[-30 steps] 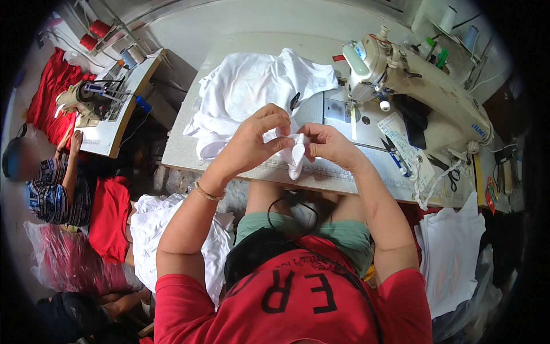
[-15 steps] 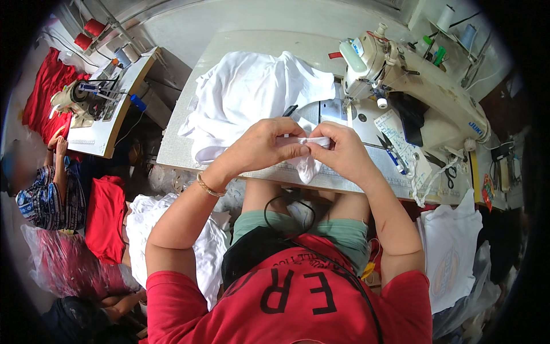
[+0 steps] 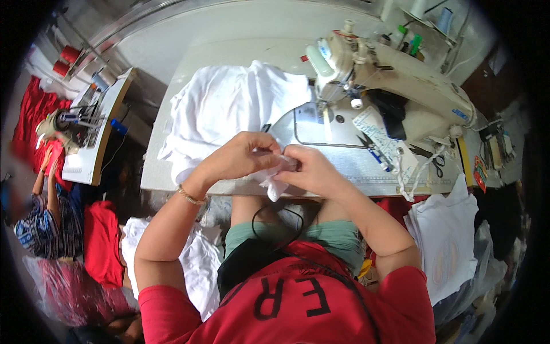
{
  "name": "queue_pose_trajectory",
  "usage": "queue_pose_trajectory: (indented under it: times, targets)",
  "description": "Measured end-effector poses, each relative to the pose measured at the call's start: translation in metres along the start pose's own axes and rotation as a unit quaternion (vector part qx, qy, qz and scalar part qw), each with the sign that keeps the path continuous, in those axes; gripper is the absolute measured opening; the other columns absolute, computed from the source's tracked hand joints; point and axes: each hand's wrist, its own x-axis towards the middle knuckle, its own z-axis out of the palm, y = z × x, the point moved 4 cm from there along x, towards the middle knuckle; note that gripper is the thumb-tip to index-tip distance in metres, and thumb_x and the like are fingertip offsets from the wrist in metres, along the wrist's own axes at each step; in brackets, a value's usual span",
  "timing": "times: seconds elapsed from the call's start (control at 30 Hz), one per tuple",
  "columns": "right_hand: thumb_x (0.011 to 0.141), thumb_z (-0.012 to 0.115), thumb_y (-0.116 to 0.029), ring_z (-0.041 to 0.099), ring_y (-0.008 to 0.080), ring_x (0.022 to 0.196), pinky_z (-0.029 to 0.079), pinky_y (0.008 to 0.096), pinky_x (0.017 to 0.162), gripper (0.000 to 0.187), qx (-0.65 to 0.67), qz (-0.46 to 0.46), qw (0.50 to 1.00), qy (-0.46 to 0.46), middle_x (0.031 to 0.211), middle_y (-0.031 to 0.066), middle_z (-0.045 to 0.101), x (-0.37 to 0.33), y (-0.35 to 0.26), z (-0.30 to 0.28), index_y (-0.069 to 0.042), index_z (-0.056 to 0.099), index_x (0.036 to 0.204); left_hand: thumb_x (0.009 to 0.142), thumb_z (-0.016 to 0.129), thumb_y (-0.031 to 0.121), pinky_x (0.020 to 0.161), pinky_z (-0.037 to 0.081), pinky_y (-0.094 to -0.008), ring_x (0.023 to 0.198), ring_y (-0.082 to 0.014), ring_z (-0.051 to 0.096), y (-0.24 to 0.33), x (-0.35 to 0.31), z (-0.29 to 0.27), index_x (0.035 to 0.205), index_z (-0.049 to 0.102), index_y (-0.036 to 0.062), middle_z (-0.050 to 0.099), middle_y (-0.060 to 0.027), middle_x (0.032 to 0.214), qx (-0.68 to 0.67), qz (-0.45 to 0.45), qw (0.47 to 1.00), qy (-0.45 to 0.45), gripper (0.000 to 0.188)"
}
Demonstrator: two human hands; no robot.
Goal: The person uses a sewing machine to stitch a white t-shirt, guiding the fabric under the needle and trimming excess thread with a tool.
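Note:
A white fabric garment (image 3: 229, 94) lies loosely spread over the left part of the sewing table, and one edge of it runs to my hands. My left hand (image 3: 243, 155) is closed, pinching a bunched part of that edge. Right beside it, my right hand (image 3: 312, 171) grips the same bunch with its fingers curled. A loose end of the cloth hangs below them near the table's front edge. A small dark tip of something shows just above my left hand; its kind cannot be made out. The sewing machine (image 3: 395, 77) stands to the right, its needle area apart from my hands.
Blue-handled snips (image 3: 375, 153), a paper note (image 3: 372, 123), a black phone (image 3: 393, 117) and dark scissors (image 3: 438, 163) lie on the right. White shirts (image 3: 444, 241) hang at the lower right. Another person works at a second machine (image 3: 60, 126) on the left.
My view has shifted, so the table sits further left and lower. Both hands have turned the ribbed edge, which is now bunched between my fingers and mostly hidden.

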Motion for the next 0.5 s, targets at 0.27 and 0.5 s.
queue_pose_trajectory:
  times: [0.27,0.5]
  targets:
    - [0.07,0.058,-0.009,0.057,0.0254,0.067,0.047,0.036,0.059,0.007,-0.254,-0.318,0.894,0.188,0.071,0.0074,0.048,0.042,0.022,-0.026,-0.011,0.053,0.074,0.072,0.058,0.002,0.067,0.046,-0.0383,0.074,-0.0271,0.054,0.027,0.018,0.058,0.077,0.054,0.0029,0.054,-0.0103,0.081,0.402,0.236,0.875,0.129,0.007]
    - [0.076,0.054,-0.012,0.057,0.0246,0.081,0.048,0.0366,0.075,0.009,-0.359,-0.256,0.894,0.082,0.08,0.0061,0.05,0.03,0.066,-0.051,-0.009,0.054,0.084,0.071,0.054,0.004,0.07,0.044,-0.0374,0.081,-0.025,0.052,-0.021,0.04,0.095,0.084,0.051,0.005,0.05,-0.0079,0.083,0.407,0.157,0.885,0.165,0.013]
